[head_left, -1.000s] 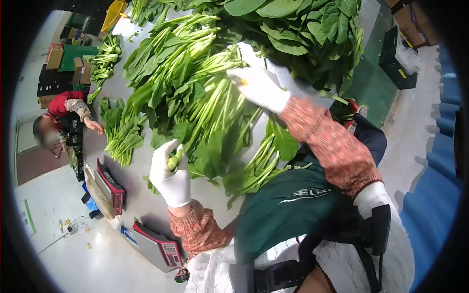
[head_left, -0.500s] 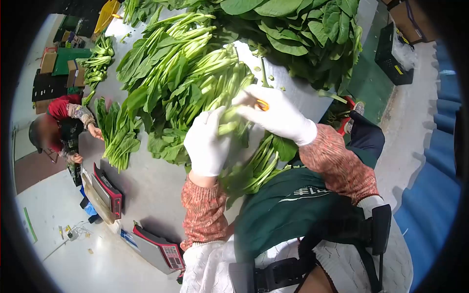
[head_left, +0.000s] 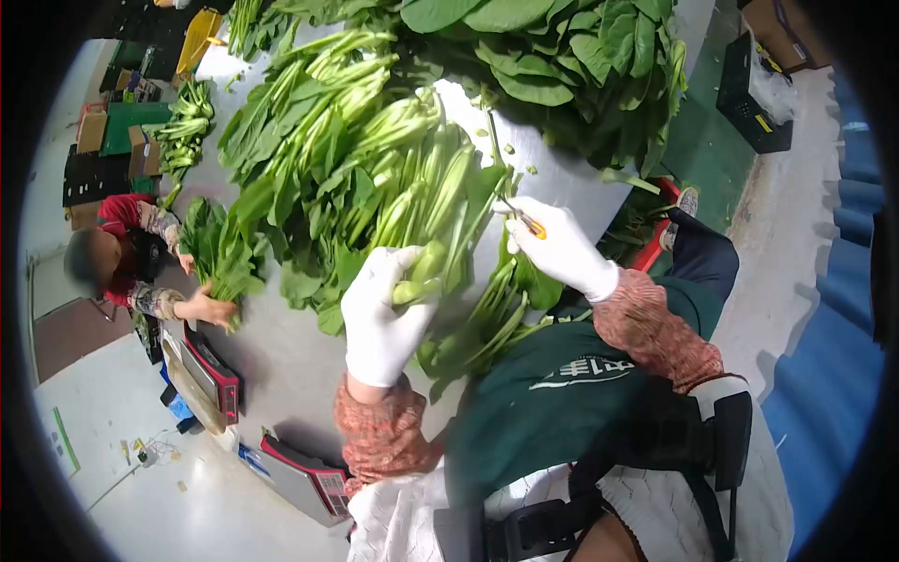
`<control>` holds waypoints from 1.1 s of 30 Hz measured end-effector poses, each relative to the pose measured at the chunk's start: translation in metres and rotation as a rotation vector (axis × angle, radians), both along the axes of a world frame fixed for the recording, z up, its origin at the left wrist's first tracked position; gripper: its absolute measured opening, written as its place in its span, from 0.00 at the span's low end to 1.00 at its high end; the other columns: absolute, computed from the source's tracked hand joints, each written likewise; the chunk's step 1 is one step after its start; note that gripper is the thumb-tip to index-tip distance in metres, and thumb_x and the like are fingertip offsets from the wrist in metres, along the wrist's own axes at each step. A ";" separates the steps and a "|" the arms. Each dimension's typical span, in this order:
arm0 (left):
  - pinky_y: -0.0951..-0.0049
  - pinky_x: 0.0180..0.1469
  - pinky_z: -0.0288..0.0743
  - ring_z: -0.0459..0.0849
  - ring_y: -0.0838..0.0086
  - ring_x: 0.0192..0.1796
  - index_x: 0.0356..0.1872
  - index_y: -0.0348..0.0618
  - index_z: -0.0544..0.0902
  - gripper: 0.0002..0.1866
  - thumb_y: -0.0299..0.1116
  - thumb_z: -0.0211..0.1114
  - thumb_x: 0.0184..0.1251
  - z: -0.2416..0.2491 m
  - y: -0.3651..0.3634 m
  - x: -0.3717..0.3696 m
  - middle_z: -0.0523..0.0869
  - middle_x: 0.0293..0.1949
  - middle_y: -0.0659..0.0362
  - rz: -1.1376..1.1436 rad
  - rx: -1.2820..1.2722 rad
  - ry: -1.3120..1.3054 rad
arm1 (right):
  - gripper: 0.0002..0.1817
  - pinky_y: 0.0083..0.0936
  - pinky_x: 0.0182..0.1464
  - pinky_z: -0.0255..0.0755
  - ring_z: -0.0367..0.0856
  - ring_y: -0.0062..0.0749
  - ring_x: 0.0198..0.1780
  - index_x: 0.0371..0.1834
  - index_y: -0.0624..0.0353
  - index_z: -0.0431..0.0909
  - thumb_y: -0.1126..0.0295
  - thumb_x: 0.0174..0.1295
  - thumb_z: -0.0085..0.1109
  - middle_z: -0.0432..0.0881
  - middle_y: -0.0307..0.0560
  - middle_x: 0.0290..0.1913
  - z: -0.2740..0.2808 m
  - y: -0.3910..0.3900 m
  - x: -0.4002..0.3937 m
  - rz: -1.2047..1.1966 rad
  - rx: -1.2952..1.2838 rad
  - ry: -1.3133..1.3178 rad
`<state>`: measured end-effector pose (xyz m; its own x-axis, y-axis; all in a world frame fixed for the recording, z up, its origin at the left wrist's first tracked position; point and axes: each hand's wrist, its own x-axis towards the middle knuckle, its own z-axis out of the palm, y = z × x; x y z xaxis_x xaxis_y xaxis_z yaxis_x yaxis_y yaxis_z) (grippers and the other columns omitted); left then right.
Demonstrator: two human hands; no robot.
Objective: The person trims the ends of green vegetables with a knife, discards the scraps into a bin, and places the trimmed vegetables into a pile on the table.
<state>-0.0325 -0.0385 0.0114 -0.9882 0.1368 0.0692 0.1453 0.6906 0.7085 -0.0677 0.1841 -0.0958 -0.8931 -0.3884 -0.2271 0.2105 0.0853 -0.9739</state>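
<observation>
My left hand (head_left: 375,323), in a white glove, is closed around the pale green stem ends of some leafy greens (head_left: 421,274) above the table. To its right, my gloved right hand (head_left: 567,253) grips a small knife (head_left: 534,227) with an orange handle; its thin blade points up and left. A gap separates the two hands. Just beyond them lies a large heap of stemmed greens (head_left: 412,187), stem ends toward the upper right. More loose greens (head_left: 501,318) rest between my hands and my apron.
Broad-leaved greens (head_left: 571,56) are piled at the far right of the metal table (head_left: 281,375). At left, a co-worker's hands (head_left: 206,307) touch another bunch (head_left: 220,253). Two red-edged scales (head_left: 309,478) (head_left: 213,375) stand along the left side. A black crate (head_left: 754,103) sits right.
My right hand has drawn away from the left, bringing the knife blade into view. My left hand has come slightly nearer me with the stems. The co-worker's hands have reached their bunch.
</observation>
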 end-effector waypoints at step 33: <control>0.82 0.33 0.72 0.75 0.85 0.30 0.38 0.39 0.78 0.09 0.19 0.68 0.61 0.010 -0.093 0.055 0.82 0.31 0.66 0.419 0.125 -0.172 | 0.12 0.40 0.36 0.73 0.81 0.45 0.34 0.44 0.47 0.83 0.69 0.56 0.60 0.74 0.45 0.38 -0.014 -0.087 -0.081 0.203 0.644 0.711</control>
